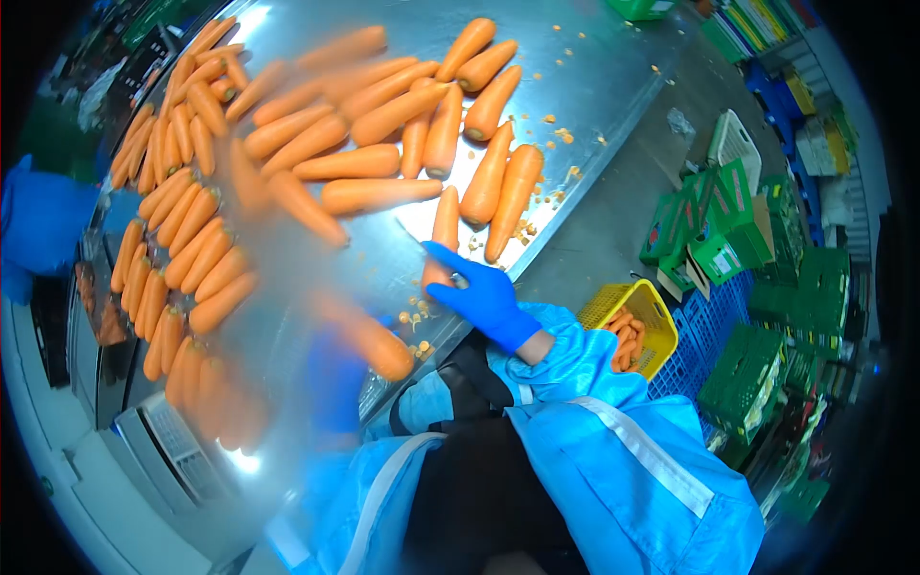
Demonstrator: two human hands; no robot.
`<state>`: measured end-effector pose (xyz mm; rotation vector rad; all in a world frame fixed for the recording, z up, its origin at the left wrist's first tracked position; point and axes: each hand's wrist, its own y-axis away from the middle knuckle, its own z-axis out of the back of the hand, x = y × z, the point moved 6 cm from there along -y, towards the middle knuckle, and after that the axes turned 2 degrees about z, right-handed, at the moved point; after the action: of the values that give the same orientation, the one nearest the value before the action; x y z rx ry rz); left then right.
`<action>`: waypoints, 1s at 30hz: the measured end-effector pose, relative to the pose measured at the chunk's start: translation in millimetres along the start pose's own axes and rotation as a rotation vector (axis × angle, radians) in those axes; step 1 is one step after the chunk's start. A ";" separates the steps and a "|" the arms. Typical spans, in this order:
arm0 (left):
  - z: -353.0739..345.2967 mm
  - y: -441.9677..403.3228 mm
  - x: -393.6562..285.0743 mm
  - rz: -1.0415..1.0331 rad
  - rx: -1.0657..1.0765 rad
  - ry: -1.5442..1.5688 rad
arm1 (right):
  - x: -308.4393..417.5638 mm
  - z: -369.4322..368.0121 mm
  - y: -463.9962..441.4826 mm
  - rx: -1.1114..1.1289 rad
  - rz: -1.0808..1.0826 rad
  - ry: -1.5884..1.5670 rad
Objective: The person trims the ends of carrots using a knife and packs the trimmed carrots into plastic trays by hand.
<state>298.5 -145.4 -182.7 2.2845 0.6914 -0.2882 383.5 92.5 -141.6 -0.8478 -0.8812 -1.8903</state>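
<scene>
My right hand point(484, 299), in a blue glove, has its thumb and fingers closed around the lower end of a carrot point(446, 222) near the metal table's front edge. A haze blurs my left hand point(340, 379), also gloved in blue. It is at another carrot point(383, 349), with blue showing on both sides of it; the separate fingers are unclear. Loose carrots point(393, 113) lie in a pile beyond my hands. Further left, carrots point(196, 254) are laid side by side in rows, the lower ones blurred.
Small scraps point(565, 172) dot the metal table point(613, 81). At the right, a yellow crate point(661, 326) holds carrots, near green crates point(743, 383) and boxes. A scale-like device point(168, 446) is at lower left. Another person's blue sleeve point(43, 220) shows at far left.
</scene>
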 end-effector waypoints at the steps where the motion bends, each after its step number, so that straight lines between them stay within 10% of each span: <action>1: -9.9 1.1 2.5 0.026 0.039 -0.015 | 1.7 5.8 1.8 0.020 -0.023 -0.149; 6: -31.0 -9.0 8.3 0.090 0.061 -0.152 | 37.8 25.7 29.2 0.182 0.109 -0.532; 10: 16.2 -46.1 36.4 -0.077 -0.011 -0.490 | 73.5 28.7 49.4 0.403 0.250 -0.134; 14: -20.7 -46.8 48.2 0.016 -0.019 -0.203 | 83.0 21.2 51.2 0.562 0.106 -0.014; 23: -108.3 1.7 19.9 -0.201 0.039 -0.770 | 38.3 79.4 47.8 0.047 0.028 -0.196; 27: -145.7 17.1 6.4 -0.445 0.102 -1.267 | 68.4 108.6 42.7 0.125 0.321 0.112; 30: -151.7 17.5 19.5 -0.266 0.011 -0.893 | 83.5 104.7 43.4 0.158 0.479 0.218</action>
<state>325.1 -42.1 -71.7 1.7842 0.4956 -1.3273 411.0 128.3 -8.3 -0.6687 -0.6167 -1.4410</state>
